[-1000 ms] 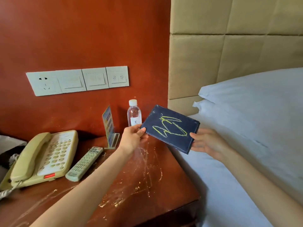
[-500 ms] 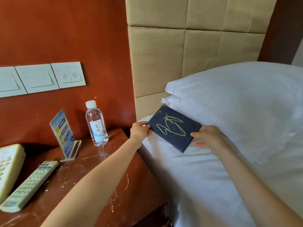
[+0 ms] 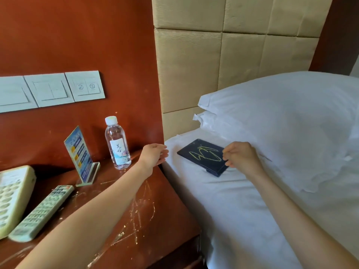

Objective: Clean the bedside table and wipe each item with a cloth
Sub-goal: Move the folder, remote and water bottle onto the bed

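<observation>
Clearing the surface [image 3: 159,210] first, I see both hands empty, left hand [image 3: 154,155] loose, right hand [image 3: 241,155] seemingly half-curled beside the tablet [image 3: 203,157]; next, lift the bottle [image 3: 117,144] upright.

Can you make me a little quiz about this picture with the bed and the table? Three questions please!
1. True or false: the dark writing board lies on the bedside table.
2. What stands closest to the left hand? A) remote control B) water bottle C) telephone
3. Fill in: the scribble on the board is ____ in colour.

Key:
1. False. It lies on the white bed sheet, by the pillows.
2. B. The bottle stands just beside the left hand, which holds nothing.
3. Yellow. The right hand is at the board's right end with curled fingers; whether it touches is unclear.
</observation>
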